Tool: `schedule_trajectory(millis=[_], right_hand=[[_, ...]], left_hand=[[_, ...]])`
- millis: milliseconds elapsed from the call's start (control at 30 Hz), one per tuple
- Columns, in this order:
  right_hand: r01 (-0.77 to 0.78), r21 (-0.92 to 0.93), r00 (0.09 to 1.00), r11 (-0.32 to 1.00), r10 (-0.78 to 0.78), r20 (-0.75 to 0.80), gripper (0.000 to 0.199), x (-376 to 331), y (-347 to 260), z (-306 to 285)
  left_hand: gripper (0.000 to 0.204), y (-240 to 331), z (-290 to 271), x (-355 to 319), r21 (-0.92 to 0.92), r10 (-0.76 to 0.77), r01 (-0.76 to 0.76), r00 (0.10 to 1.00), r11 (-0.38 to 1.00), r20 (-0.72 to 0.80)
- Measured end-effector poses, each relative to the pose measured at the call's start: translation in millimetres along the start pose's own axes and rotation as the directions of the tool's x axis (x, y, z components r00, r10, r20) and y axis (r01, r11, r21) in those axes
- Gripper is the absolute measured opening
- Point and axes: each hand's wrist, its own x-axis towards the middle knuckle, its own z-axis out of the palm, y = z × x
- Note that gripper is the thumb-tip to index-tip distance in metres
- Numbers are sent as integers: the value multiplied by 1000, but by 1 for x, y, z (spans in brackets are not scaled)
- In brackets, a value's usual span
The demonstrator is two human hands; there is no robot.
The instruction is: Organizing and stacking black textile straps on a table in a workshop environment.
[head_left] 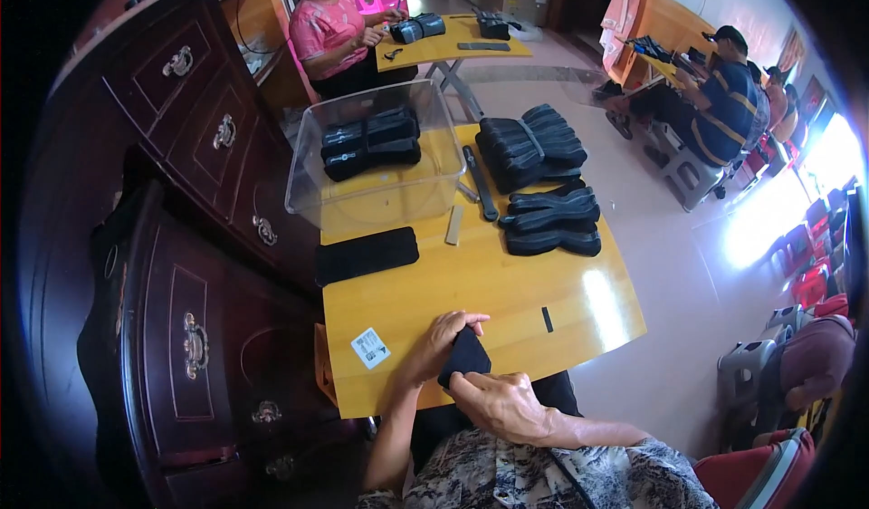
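Observation:
Close to the table's near edge, my left hand (439,344) and my right hand (505,406) hold a small black flat piece (469,355) between them. My left fingers are behind its upper edge, and my right thumb and fingers pinch its lower edge. Its exact kind I cannot make out. A short black strip (547,320) lies to the right of my hands. A white printed label (370,348) is on the table to their left. Farther off lies a dark flat pad (367,255).
On the yellow table (489,283) are a clear plastic bin (380,203) holding black pieces, a tied black bundle (530,145), a looser dark stack (551,221), a long dark strap (481,185) and a tan strip (454,225). A dark wooden cabinet (195,346) stands left. Other people work at farther tables.

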Motion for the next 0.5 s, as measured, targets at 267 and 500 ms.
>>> schedule_trajectory(millis=[267, 500], right_hand=[[13, 32, 1000, 999, -13, -5, 18, 0, 2, 5], [-8, 81, 1000, 997, 10, -21, 17, -2, 5, 5]], left_hand=[[32, -11, 1, -5, 19, -9, 9, 1000, 1000, 17], [32, -6, -1, 0, 87, -16, 13, 999, 996, 31]])
